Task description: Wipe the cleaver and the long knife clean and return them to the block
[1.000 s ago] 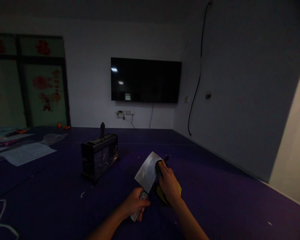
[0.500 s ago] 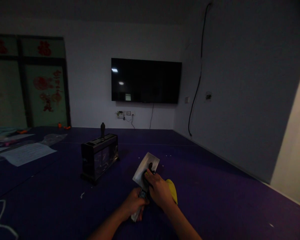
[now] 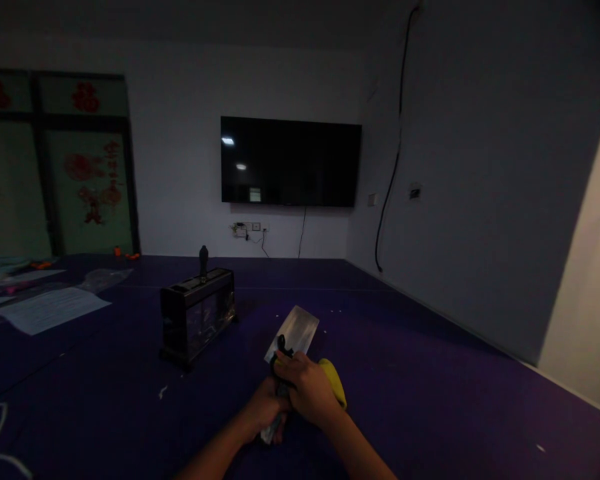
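Observation:
A cleaver (image 3: 298,327) with a broad, pale rectangular blade points away from me. My left hand (image 3: 264,407) is closed around its handle, whose pale end (image 3: 268,435) shows below the fingers. My right hand (image 3: 307,387) is closed on a yellow and black cloth-like piece (image 3: 336,381), pressed at the blade's near end, close to the handle. Black loops of that piece stick out past the fingertips over the blade. What it exactly is, I cannot make out. Left of the hands stands a dark knife block (image 3: 196,313) with a see-through side and a black handle (image 3: 203,261) upright in its top.
Purple surface (image 3: 420,393) spreads under everything, with small white scraps on it. Printed paper (image 3: 55,309) and clear plastic (image 3: 103,279) lie at the left, and a white cord (image 3: 5,453) at the near left. A television (image 3: 290,161) hangs on the far wall.
My right hand has slid with the yellow and black piece down the blade toward the handle. My left hand keeps its grip and the cleaver stays about in place.

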Tool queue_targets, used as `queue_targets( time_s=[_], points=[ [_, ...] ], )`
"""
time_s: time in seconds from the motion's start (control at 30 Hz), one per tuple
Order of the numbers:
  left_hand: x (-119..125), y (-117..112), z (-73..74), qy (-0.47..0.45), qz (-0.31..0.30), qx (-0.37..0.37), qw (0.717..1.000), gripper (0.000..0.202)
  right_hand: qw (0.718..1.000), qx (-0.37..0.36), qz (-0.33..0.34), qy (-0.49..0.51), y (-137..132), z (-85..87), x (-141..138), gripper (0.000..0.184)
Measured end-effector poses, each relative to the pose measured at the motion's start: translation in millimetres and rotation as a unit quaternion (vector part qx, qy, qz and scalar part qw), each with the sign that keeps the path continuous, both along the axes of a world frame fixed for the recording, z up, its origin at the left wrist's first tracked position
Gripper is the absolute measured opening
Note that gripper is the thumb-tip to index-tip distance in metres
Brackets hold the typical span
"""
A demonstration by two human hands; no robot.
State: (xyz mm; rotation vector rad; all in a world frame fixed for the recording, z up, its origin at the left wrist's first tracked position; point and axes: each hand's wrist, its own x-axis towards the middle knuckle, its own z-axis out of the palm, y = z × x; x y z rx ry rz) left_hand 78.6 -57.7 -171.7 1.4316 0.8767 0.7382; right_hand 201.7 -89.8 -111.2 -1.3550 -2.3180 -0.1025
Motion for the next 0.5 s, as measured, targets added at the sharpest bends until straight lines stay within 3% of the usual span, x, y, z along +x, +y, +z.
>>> queue_targets(
  time_s=[0.23,0.5],
  points=[
    [0.4,-1.4,4.3,-0.005,-0.025,0.004,1.0,0.014,1.0,0.012,-0.022,-0.002,4.9,-4.0,3.9,0.063],
    [-3.3,0.3,2.7,0.022,-0.053,-0.041,0.998,0.035,0.991,0.044,-0.12,0.031,16.1,-6.7,22.8,0.065]
  ],
)
